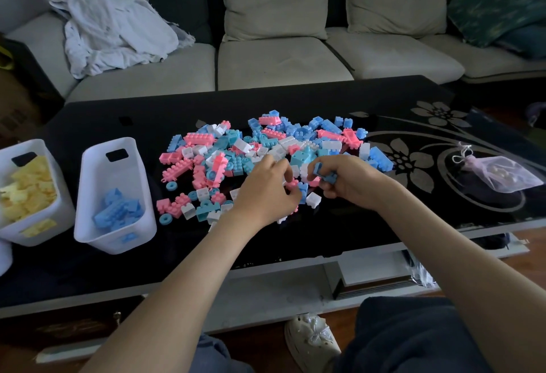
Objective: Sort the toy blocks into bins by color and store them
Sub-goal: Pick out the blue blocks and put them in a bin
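Observation:
A pile of pink, blue, teal and white toy blocks [266,148] lies spread over the middle of the black glass table [295,101]. My right hand [345,180] is closed around blue blocks [320,170] at the pile's near edge. My left hand [267,192] rests palm down on the blocks beside it, fingers curled; what it holds is hidden. On the left stand two white bins: one [88,195] contains blue blocks [118,210], the other [63,210] contains yellow blocks [26,189].
A sheer pouch [499,174] with a drawstring lies at the table's right. A sofa with cushions and a crumpled white cloth [112,30] runs behind the table. My knee and a pale shoe [310,340] are below the table's near edge.

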Action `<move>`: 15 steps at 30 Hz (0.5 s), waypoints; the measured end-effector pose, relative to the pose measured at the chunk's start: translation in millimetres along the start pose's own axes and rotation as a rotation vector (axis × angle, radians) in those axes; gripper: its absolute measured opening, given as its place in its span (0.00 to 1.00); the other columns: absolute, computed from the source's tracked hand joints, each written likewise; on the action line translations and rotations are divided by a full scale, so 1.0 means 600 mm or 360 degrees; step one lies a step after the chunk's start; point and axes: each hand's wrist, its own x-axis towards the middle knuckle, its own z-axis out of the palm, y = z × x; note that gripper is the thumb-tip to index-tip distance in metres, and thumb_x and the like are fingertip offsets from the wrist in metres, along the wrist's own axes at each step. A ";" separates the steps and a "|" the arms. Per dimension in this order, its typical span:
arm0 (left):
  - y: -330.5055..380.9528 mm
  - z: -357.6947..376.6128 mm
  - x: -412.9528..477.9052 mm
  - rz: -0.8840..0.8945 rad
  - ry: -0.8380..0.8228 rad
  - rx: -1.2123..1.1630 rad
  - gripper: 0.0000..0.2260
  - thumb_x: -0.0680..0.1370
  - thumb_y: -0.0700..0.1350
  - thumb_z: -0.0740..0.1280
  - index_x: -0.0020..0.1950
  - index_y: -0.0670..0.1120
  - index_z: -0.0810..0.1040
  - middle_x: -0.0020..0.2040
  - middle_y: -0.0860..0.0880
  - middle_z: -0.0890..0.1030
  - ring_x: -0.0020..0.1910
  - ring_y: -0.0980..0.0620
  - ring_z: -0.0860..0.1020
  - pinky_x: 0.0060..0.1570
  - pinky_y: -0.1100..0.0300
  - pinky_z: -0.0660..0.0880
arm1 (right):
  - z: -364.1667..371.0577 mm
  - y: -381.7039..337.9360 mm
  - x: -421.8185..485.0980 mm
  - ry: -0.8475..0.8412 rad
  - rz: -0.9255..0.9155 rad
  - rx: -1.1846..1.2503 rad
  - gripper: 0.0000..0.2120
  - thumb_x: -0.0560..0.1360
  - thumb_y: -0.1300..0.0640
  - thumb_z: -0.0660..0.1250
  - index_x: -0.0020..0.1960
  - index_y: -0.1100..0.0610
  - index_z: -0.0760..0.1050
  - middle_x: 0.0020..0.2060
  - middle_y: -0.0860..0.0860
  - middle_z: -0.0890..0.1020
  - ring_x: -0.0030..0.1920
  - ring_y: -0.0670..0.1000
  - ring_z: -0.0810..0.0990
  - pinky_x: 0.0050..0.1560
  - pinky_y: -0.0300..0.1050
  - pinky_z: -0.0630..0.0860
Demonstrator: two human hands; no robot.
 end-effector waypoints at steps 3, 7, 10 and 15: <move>0.003 0.013 0.002 -0.0007 -0.0018 0.0199 0.18 0.70 0.63 0.66 0.45 0.49 0.75 0.46 0.51 0.68 0.45 0.53 0.70 0.41 0.61 0.66 | 0.008 0.007 0.007 0.0122 -0.0111 -0.0683 0.06 0.77 0.61 0.57 0.47 0.57 0.73 0.39 0.52 0.73 0.30 0.47 0.67 0.29 0.39 0.65; 0.005 0.020 0.008 0.0077 -0.0008 0.0394 0.22 0.69 0.68 0.64 0.45 0.50 0.78 0.43 0.50 0.68 0.45 0.50 0.71 0.41 0.59 0.67 | 0.009 0.021 0.024 0.0088 -0.0392 -0.1287 0.06 0.80 0.57 0.56 0.52 0.53 0.71 0.45 0.49 0.77 0.41 0.48 0.76 0.41 0.41 0.73; 0.004 0.021 0.012 0.0106 -0.0038 0.0308 0.18 0.71 0.65 0.66 0.47 0.52 0.79 0.42 0.49 0.69 0.45 0.48 0.72 0.39 0.58 0.67 | 0.005 0.027 0.034 -0.0004 -0.0498 -0.1566 0.05 0.78 0.59 0.58 0.51 0.52 0.72 0.52 0.51 0.77 0.49 0.50 0.76 0.49 0.41 0.72; -0.002 0.023 0.009 0.0049 -0.0006 0.0264 0.10 0.74 0.53 0.65 0.46 0.47 0.79 0.38 0.50 0.64 0.44 0.46 0.72 0.37 0.59 0.62 | 0.003 0.032 0.041 -0.0062 -0.0522 -0.1740 0.07 0.79 0.58 0.58 0.50 0.46 0.70 0.50 0.50 0.78 0.48 0.50 0.77 0.49 0.45 0.74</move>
